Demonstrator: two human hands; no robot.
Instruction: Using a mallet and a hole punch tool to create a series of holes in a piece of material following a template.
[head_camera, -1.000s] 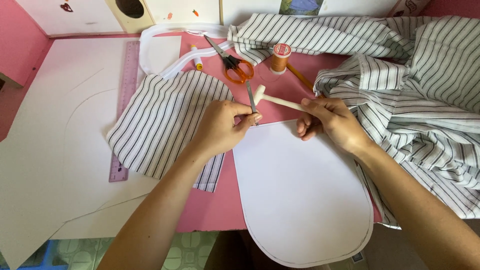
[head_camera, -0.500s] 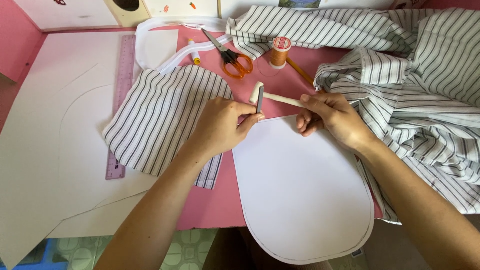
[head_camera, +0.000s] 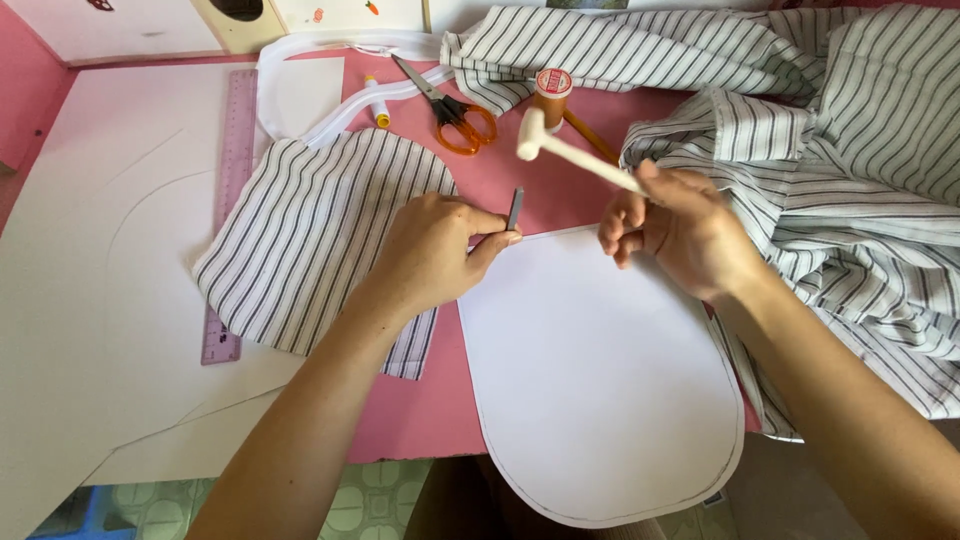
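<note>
Holding a slim grey metal punch (head_camera: 514, 208) upright between thumb and forefinger, the left hand (head_camera: 432, 250) rests at centre frame with the tool's tip at the top edge of a white paper pattern (head_camera: 600, 370). The right hand (head_camera: 680, 228) is closed around the handle of a small white mallet (head_camera: 570, 155), whose head is raised above and slightly right of the punch.

For a clean mark, the punch is best kept vertical and steady, fingers clear of its top, and the blow should land squarely on the punch end; a light, straight tap looks sufficient on thin paper.

Pattern: smooth, matte, flat, with a rounded lower end and a pencilled outline. It lies on a pink bench (head_camera: 500, 180). A grey-striped woven fabric piece (head_camera: 310, 235) of similar shape lies flat to the left; more striped cloth (head_camera: 850, 150) is bunched at the right. Orange-handled scissors (head_camera: 455, 112), an orange thread spool (head_camera: 550, 95) and a translucent purple ruler (head_camera: 230, 200) sit toward the upper left.
</note>
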